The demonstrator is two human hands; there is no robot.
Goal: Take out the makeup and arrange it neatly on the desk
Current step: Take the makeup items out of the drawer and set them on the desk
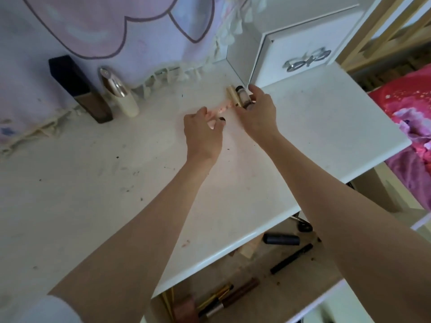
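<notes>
On the white desk my right hand grips a small black-capped bottle lying beside a cream tube. My left hand pinches a pink patterned tube with a dark end near my fingertips. At the back left stand a tall dark bottle and a cream bottle with a rose-gold cap. Below the desk's front edge an open drawer holds several brushes, pencils and a dark tube.
A white drawer box with a silver bow handle stands at the back right. A lilac cloth with lace trim hangs along the back. A pink bedcover lies to the right of the desk.
</notes>
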